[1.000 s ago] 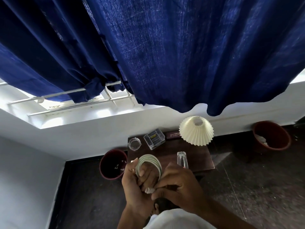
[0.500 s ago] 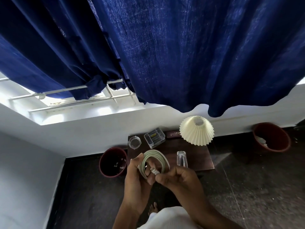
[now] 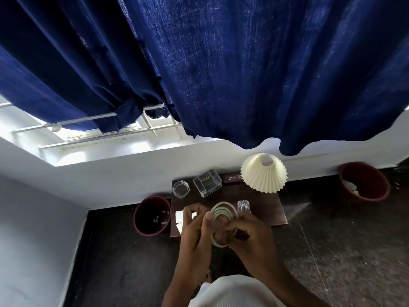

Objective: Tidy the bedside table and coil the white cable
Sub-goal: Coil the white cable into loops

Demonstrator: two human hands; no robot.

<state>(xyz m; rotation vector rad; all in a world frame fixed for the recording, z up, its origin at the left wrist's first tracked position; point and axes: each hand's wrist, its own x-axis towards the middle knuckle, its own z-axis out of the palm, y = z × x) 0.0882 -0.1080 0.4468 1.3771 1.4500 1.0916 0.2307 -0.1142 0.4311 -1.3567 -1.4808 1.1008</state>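
Observation:
The white cable is wound into a coil of several loops, held up over the front of the dark wooden bedside table. My left hand grips the coil's left side, thumb laid across the loops. My right hand grips the coil's lower right, fingers curled round it and hiding the cable end. On the table stand a pleated cream lamp shade, a clear plastic box, a small glass jar, a clear tumbler and a dark flat case.
A dark red pot stands on the floor left of the table, another at the far right. A white paper lies at the table's left front. Blue curtains hang overhead against the white wall.
The cable's plug end, pinched in front of the coil by my right hand half a second ago, is hidden now. Both hands have closed in on the coil, which has turned slightly.

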